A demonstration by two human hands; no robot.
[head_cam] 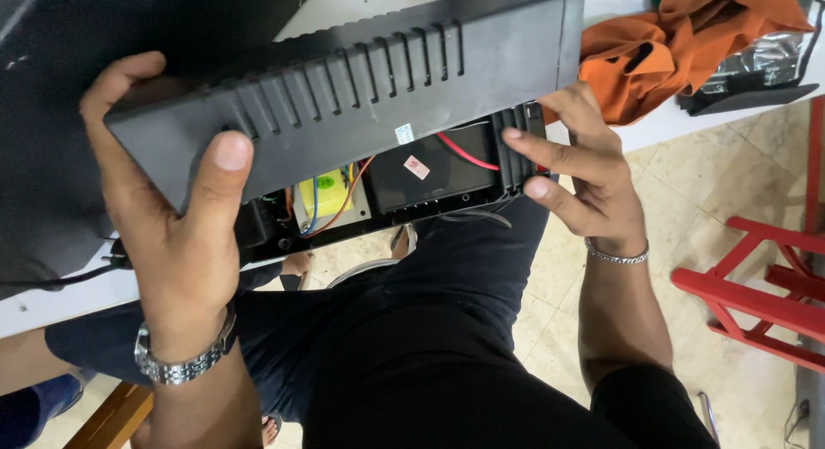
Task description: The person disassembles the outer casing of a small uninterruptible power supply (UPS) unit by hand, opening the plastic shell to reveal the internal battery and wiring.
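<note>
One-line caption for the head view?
Left hand lifts the black slotted cover while right hand steadies the open base.

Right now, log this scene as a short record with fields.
left hand: grips the near end of the black vented cover, thumb on top
right hand: fingers on the black base at its far end
inside: black battery, red wire, yellow part
behind: orange cloth on the white table
</note>
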